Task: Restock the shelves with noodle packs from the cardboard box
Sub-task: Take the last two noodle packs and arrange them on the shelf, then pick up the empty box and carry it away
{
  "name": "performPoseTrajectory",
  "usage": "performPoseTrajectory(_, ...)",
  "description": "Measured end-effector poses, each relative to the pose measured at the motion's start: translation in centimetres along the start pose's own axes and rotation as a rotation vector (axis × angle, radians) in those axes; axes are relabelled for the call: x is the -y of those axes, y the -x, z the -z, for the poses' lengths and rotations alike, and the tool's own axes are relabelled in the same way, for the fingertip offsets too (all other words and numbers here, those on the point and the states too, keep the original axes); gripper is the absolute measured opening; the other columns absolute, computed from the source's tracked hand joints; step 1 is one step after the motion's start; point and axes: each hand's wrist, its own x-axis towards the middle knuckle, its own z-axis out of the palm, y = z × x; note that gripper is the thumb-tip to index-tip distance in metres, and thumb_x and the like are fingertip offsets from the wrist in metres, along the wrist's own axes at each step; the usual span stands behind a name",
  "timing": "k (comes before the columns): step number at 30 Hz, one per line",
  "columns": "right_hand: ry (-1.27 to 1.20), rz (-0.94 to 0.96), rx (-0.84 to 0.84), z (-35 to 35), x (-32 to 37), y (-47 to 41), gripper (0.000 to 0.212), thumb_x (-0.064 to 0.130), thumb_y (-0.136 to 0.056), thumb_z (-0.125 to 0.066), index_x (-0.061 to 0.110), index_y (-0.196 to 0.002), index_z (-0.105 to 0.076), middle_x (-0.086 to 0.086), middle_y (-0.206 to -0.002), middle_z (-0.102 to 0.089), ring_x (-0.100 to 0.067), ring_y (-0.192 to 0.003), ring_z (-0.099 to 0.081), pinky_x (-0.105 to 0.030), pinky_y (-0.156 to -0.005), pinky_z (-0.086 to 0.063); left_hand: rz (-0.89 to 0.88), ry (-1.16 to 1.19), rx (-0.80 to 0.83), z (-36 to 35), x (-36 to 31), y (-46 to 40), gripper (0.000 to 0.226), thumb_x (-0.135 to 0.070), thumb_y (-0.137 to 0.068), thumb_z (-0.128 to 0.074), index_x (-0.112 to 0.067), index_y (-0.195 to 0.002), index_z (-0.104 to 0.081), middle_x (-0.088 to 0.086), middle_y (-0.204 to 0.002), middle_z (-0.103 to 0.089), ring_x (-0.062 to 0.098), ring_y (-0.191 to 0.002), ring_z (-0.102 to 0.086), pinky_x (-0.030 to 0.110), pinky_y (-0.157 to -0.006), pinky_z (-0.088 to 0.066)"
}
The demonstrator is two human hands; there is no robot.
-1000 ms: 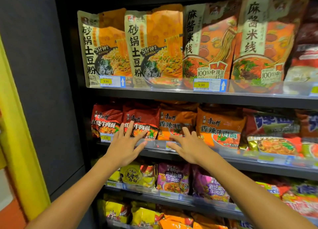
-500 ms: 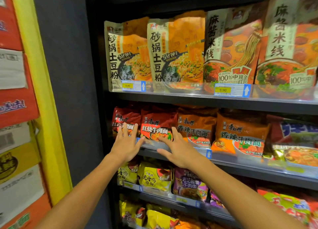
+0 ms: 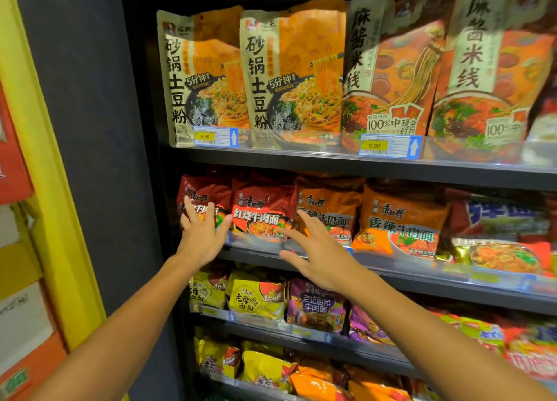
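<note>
- Step in hand, as I judge it: tidying packs already on the shelf, not carrying new stock (the cardboard box is nowhere in view).
- The left hand (image 3: pixel 200 235) lies flat, fingers straight and spread, against the far-left red noodle pack (image 3: pixel 208 194) on the second shelf (image 3: pixel 391 272).
- The right hand (image 3: pixel 319 250) is also spread and holds nothing; its fingertips reach the neighbouring red pack (image 3: pixel 263 207) and the orange pack (image 3: pixel 330 203) beside it.
- Each hand is apart, clamped on nothing.
- The red packs stand on their bottom edges, printed faces outward toward the aisle, long axis running left-right along the shelf, tops leaning slightly back.
- Next move likely calls for pressing the 2 red packs square, then going back to the box for more.
</note>
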Motion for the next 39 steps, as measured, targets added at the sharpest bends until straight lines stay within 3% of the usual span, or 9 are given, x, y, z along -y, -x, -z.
performPoseTrajectory(5, -0.046, -0.002, -0.033, 1.0, -0.7, 1.9, 0.056, 0.062, -0.098, -0.037, 0.045, -0.151, -0.028, 0.009, -0.167, 0.007, -0.022, -0.154, 0.009, -0.05, -0.122, -0.014, 0.003, 0.081, 0.064, 1.2, 0.2, -1.0, 0.073, -0.064, -0.096, -0.035, -0.024, -0.155, -0.017, 0.019, -0.164, 0.015, 0.05, -0.149, 0.002, 0.06, -0.118, -0.015)
performPoseTrajectory(8, -0.033, -0.024, -0.039, 1.7, -1.5, 3.0, 0.058, 0.062, -0.098, -0.037, 0.042, -0.152, -0.029, 0.008, -0.167, 0.004, -0.023, -0.154, 0.006, -0.054, -0.122, -0.017, 0.002, 0.092, 0.1, 1.7, 0.1, -0.1, 0.077, -0.066, -0.095, -0.034, -0.028, -0.158, -0.011, 0.012, -0.164, 0.022, 0.044, -0.15, 0.009, 0.058, -0.12, -0.009)
performPoseTrajectory(11, -0.01, -0.02, -0.069, 2.7, -2.6, 4.4, 0.059, 0.059, -0.098, -0.042, 0.037, -0.152, -0.032, 0.004, -0.167, -0.003, -0.025, -0.154, 0.0, -0.053, -0.122, -0.019, -0.14, -0.035, 0.105, 1.4, -0.4, 1.8, 0.086, -0.073, -0.09, -0.032, -0.031, -0.159, 0.0, 0.007, -0.164, 0.024, 0.034, -0.152, 0.016, 0.056, -0.121, -0.007)
performPoseTrajectory(14, 0.002, -0.025, -0.095, 4.0, -3.8, 6.3, 0.062, 0.06, -0.096, -0.044, 0.036, -0.152, -0.032, 0.005, -0.166, -0.007, -0.025, -0.154, -0.002, -0.052, -0.121, -0.021, -0.312, -0.139, 0.095, 1.1, -2.4, 4.4, 0.089, -0.08, -0.087, -0.026, -0.035, -0.158, 0.004, 0.004, -0.167, 0.012, 0.029, -0.154, 0.006, 0.055, -0.122, -0.006)
performPoseTrajectory(17, 0.011, -0.065, -0.103, 5.1, -5.3, 8.8, 0.064, 0.064, -0.094, -0.045, 0.039, -0.152, -0.03, 0.006, -0.166, -0.009, -0.025, -0.154, -0.004, -0.052, -0.122, -0.019, -0.449, -0.156, 0.101, 1.1, -6.0, 7.1, 0.096, -0.089, -0.077, -0.015, -0.038, -0.157, 0.003, -0.001, -0.167, 0.006, 0.026, -0.154, 0.005, 0.052, -0.123, -0.004)
performPoseTrajectory(24, 0.061, -0.205, -0.072, 9.1, -10.2, 20.1, 0.073, 0.078, -0.089, -0.032, 0.045, -0.153, -0.018, 0.006, -0.166, -0.007, -0.027, -0.153, -0.005, -0.055, -0.121, -0.019, -0.733, -0.161, 0.153, -1.9, -16.4, 13.3, 0.088, -0.086, -0.081, -0.016, -0.04, -0.156, -0.013, 0.0, -0.165, -0.009, 0.028, -0.152, -0.005, 0.052, -0.123, -0.01)
performPoseTrajectory(28, 0.132, -0.348, -0.084, 11.9, -12.3, 28.3, 0.084, 0.083, -0.084, -0.026, 0.039, -0.155, -0.022, 0.005, -0.166, -0.008, -0.027, -0.153, -0.005, -0.054, -0.121, -0.019, -0.856, -0.153, 0.192, -4.6, -23.4, 17.8, 0.092, -0.088, -0.081, -0.012, -0.036, -0.156, -0.017, 0.004, -0.164, -0.013, 0.028, -0.152, -0.007, 0.054, -0.122, -0.01)
performPoseTrajectory(34, 0.121, -0.568, -0.099, 16.1, -14.3, 41.0, 0.082, 0.08, -0.085, -0.035, 0.038, -0.155, -0.024, 0.01, -0.165, -0.009, -0.022, -0.154, 0.001, -0.052, -0.122, -0.014, -1.052, -0.081, 0.286, -8.1, -33.3, 25.8, 0.096, -0.087, -0.083, -0.009, -0.027, -0.154, -0.031, 0.009, -0.16, -0.03, 0.037, -0.148, -0.024, 0.057, -0.119, -0.019)
performPoseTrajectory(39, 0.159, -0.692, -0.138, 18.1, -16.0, 50.6, 0.087, 0.085, -0.082, -0.027, 0.035, -0.153, -0.029, 0.005, -0.162, -0.021, -0.026, -0.152, -0.009, -0.051, -0.122, -0.018, -1.161, -0.033, 0.358, -11.2, -39.9, 32.1, 0.091, -0.087, -0.082, -0.01, -0.034, -0.155, -0.025, 0.001, -0.164, -0.019, 0.031, -0.15, -0.017, 0.052, -0.121, -0.016)
